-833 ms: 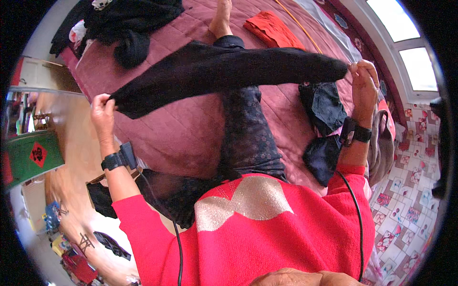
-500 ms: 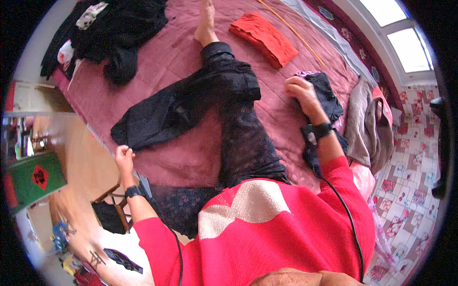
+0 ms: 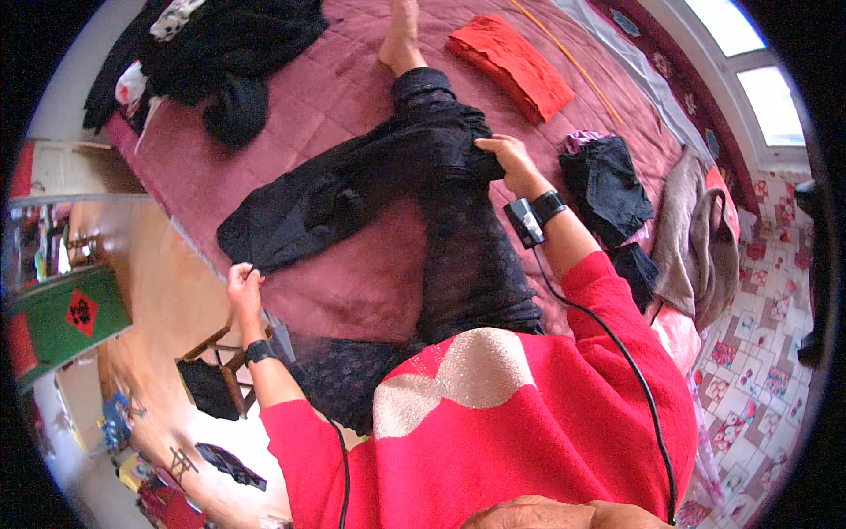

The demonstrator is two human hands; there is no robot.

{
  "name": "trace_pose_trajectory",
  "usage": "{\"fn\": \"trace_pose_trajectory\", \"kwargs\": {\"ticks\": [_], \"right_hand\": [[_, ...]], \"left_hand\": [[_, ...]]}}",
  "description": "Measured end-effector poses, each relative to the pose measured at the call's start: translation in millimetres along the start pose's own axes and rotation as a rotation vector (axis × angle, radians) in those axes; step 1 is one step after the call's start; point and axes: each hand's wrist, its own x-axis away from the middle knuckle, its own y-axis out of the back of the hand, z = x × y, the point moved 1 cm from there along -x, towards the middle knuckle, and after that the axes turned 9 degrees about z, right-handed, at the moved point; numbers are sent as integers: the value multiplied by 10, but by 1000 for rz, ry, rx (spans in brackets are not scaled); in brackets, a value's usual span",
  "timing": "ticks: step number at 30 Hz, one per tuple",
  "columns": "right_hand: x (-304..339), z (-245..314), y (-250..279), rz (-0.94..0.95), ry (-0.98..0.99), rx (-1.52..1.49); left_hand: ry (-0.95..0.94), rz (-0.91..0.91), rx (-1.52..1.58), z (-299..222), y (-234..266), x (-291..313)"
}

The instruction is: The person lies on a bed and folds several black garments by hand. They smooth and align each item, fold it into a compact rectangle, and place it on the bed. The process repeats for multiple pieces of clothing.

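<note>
Pink quilted bedspread [image 3: 313,101] with long black cloth garment [image 3: 304,216] spread across the centre-left of the frame.
Left hand [image 3: 245,289], centre-left, clamps the garment's lower-left edge between fingertips; right hand [image 3: 514,166], right of centre, touches its right end, finger closure indeterminable. Folded orange-red cloth [image 3: 511,66]: upper right.

Black garment [image 3: 304,212]: matt cloth; pink bedspread [image 3: 326,101]: quilted, plush-looking cloth.

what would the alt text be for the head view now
Left hand and right hand hold opposite ends of a black garment laid across the leg of someone in a red sweater, on a pink bed. A folded orange cloth lies beyond; a black clothes heap is at upper left.
</note>
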Motion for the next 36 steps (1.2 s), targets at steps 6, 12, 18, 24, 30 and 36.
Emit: {"fn": "trace_pose_trajectory", "kwargs": {"ticks": [6, 12, 18, 24, 30, 36], "right_hand": [[30, 391, 60, 185, 576, 443], [413, 650, 523, 233, 434, -306], [792, -358, 994, 28, 158, 126], [921, -527, 1009, -1, 112, -16], [1121, -309, 972, 50, 291, 120], [1109, -356, 1273, 8, 241, 22]], "left_hand": [[-118, -28, 2, -233, 53, -53], [-212, -127, 140, -169, 259, 248], [129, 94, -59, 314, 30, 561], [102, 41, -93, 410, -167, 590], [171, -182, 120, 454, -297, 575], [166, -114, -28, 517, -181, 638]]}}
